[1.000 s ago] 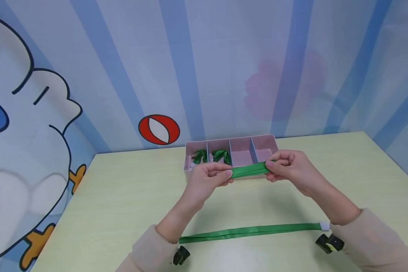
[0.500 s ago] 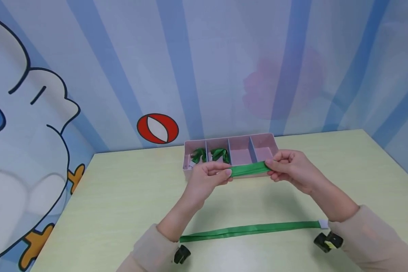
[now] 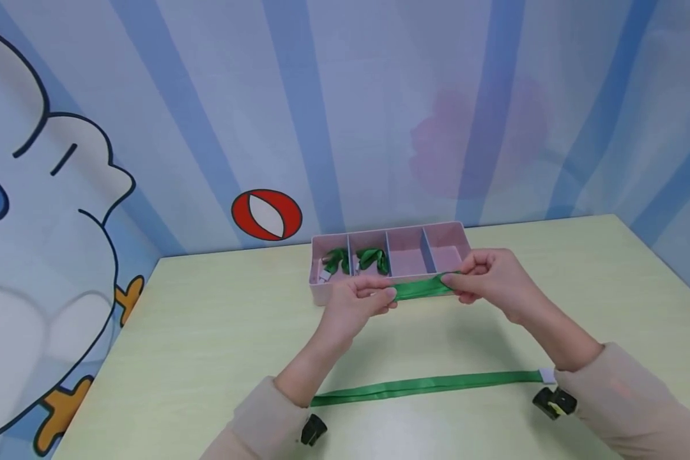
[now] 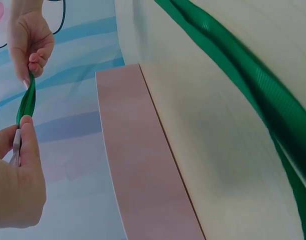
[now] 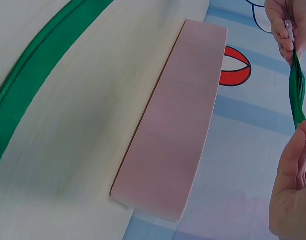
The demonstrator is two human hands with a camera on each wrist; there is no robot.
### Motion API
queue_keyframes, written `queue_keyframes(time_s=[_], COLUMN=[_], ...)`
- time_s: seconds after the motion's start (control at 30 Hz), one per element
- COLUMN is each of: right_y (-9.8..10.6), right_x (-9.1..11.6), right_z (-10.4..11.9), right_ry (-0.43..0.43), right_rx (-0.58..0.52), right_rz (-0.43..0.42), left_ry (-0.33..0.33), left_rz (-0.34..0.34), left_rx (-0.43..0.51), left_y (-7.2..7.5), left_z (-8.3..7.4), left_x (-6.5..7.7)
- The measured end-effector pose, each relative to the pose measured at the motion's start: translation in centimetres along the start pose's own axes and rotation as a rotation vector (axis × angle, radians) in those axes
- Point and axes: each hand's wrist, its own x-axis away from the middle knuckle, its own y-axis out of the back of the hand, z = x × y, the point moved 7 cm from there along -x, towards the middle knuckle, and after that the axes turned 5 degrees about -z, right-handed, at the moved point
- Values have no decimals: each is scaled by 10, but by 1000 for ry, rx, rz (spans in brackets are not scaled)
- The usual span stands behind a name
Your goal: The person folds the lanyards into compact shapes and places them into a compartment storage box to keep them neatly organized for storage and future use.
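Note:
A folded green ribbon (image 3: 421,289) is stretched between both hands, above the table and in front of the pink box. My left hand (image 3: 359,305) pinches its left end between thumb and fingers. In the left wrist view a small whitish piece (image 4: 16,142) shows at that end, in the left hand's grip. The right end is pinched by my right hand (image 3: 497,284); the right wrist view shows this hand (image 5: 293,185) at the lower right. Below the hands, another green ribbon (image 3: 425,385) lies lengthwise on the table, doubled, with a white piece (image 3: 547,375) at its right end.
The pink divided box (image 3: 405,255) stands at the table's back edge, against the striped backdrop. Its two left compartments each hold a bunched green ribbon (image 3: 372,259); the two right ones show bare floors. Black wrist devices (image 3: 314,430) stick out at both sleeves.
My hands have come slightly closer together, so the span of ribbon between them looks a little shorter. The ribbon on the table and the box stay in place.

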Motion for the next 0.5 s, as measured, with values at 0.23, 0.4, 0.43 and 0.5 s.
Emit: queue_keyframes(time_s=[0.23,0.4,0.43,0.5], right_y=[2,1,0,-1], right_x=[4,8,8,9], right_z=[4,9,9,11], right_ry=[47,59,62,70], right_rx=[199,253,257,258], right_rz=[-65,-91,-95,-100], left_ry=[-23,-39,-43,-47], left_rz=[-1,-4,-4,-8], left_rx=[0,-5,-7,-12], left_y=[-8,-11,-12,-13], left_z=[2,0,-1,-2], left_x=[1,2,2,3])
